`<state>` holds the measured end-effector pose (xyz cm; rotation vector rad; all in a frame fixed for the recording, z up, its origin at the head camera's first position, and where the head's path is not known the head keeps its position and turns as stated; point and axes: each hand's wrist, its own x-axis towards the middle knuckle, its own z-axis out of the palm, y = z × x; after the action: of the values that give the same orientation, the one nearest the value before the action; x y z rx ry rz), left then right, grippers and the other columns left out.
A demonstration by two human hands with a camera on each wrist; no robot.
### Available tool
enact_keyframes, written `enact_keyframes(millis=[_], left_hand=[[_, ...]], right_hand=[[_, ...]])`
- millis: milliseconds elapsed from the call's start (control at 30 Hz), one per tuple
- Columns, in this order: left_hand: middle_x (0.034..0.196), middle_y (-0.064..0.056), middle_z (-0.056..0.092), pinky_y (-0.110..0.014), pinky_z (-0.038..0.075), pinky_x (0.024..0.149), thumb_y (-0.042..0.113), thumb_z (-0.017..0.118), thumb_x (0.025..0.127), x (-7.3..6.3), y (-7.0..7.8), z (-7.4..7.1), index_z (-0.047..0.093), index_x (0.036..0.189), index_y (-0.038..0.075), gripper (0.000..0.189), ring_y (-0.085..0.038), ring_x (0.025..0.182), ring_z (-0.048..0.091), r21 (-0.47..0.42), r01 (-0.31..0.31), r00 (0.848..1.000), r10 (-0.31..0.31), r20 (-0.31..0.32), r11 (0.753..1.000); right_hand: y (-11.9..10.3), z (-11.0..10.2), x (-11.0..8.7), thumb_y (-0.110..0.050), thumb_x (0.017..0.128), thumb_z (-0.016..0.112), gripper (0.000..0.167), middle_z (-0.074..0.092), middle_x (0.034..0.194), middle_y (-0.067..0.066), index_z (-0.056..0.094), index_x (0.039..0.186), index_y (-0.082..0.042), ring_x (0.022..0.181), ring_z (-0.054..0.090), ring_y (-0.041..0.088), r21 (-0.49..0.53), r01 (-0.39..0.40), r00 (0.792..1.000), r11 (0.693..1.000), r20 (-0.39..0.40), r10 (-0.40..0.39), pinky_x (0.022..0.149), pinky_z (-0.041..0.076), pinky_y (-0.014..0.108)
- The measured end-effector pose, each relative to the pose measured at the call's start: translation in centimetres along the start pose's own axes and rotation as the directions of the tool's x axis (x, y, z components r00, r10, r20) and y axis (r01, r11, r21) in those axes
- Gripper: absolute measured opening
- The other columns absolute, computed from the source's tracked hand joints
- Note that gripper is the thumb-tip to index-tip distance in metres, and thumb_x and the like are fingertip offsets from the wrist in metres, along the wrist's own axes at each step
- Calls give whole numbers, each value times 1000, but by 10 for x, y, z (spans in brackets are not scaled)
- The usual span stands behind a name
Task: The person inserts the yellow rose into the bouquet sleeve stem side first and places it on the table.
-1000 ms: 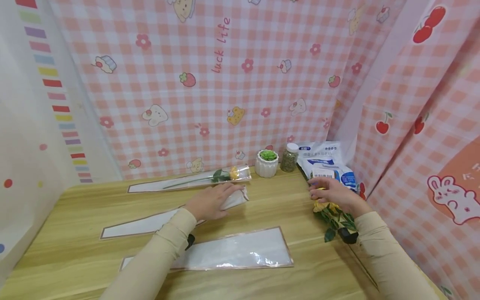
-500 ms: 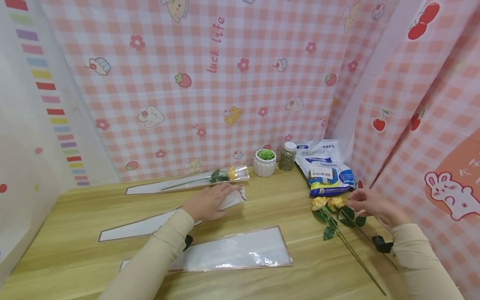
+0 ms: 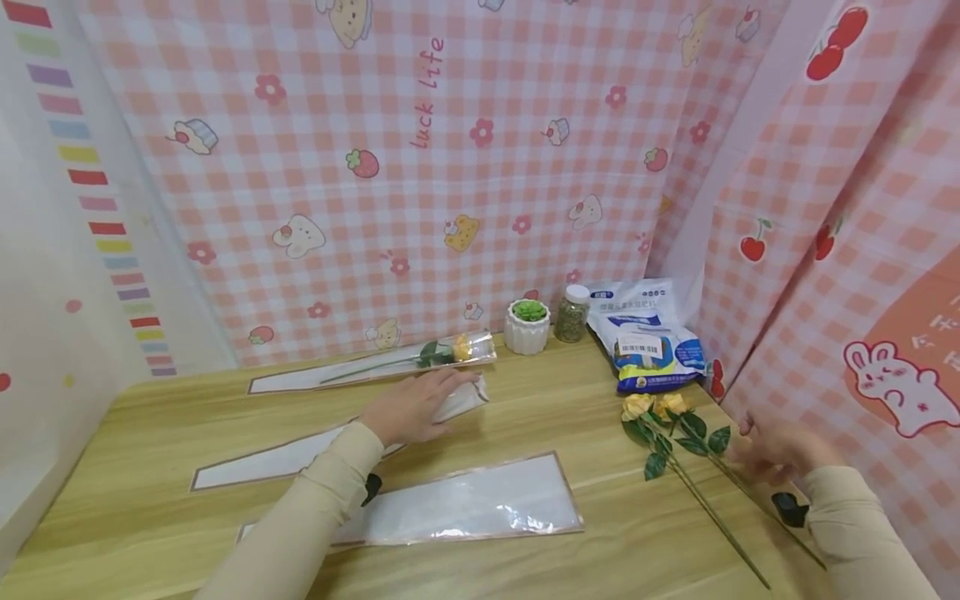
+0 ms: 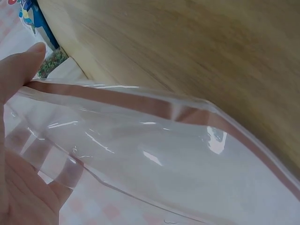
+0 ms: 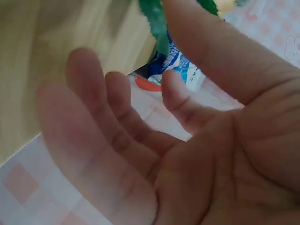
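My left hand [image 3: 408, 408] holds the wide mouth of the middle clear flower sleeve [image 3: 277, 457], which has a brown border. The left wrist view shows the sleeve's film [image 4: 154, 145] bulging, thumb at one edge and fingers on the far side. My right hand [image 3: 783, 446] hovers at the right, beside a yellow rose [image 3: 672, 405] whose stem runs under the wrist. Its palm and loosely bent fingers [image 5: 86, 84] hold nothing. Another yellow rose [image 3: 637, 407] lies just left of that one, their leaves overlapping.
A flat sleeve [image 3: 480, 500] lies in front. At the back, another sleeve [image 3: 300, 379] contains a yellow rose [image 3: 461, 347]. Along the wall stand a potted succulent [image 3: 527, 329], a lidded jar [image 3: 573, 315] and a printed bag [image 3: 648, 342]. Pink checked cloth [image 3: 795, 317] hangs at right.
My right hand has moved right and toward me, off the rose heads, uncovering both roses. My left hand has stayed at the middle sleeve's mouth.
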<state>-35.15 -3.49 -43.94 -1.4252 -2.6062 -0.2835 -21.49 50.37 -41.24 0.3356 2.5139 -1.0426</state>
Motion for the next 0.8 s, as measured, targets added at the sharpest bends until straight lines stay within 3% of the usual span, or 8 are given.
enact_keyframes(millis=[167,333,667,800], left_hand=[[148,-13,49,-47,51,103,24,85,84,-3,0,-3,33,157,18,90,-31,125,58,-27,26,1000,-26,2,999],[147,-13,50,-46,52,101,24,85,84,-5,1,-5,33,156,19,89,-31,121,61,-30,22,1000,-22,5,999],[146,-12,50,-46,53,101,23,85,84,-5,-1,0,34,156,19,88,-31,120,61,-33,10,1000,-10,-1,999],[144,-10,51,-45,55,97,24,85,84,-5,-3,3,35,155,21,87,-30,116,63,-24,12,1000,-12,-11,1000]], right_hand=[[1,8,4,-17,93,73,20,57,78,3,59,86,-5,73,57,19,-133,-6,1000,991,14,8,66,58,39],[5,14,10,-15,94,72,19,55,75,-1,61,80,-7,72,56,18,-164,14,1000,986,22,-11,65,57,37],[13,11,7,-6,99,60,9,57,76,3,60,96,2,67,55,16,-11,16,999,1000,34,-16,60,53,35],[10,3,5,-6,102,57,19,63,85,7,57,113,10,75,60,19,-15,59,998,998,-9,-59,62,54,38]])
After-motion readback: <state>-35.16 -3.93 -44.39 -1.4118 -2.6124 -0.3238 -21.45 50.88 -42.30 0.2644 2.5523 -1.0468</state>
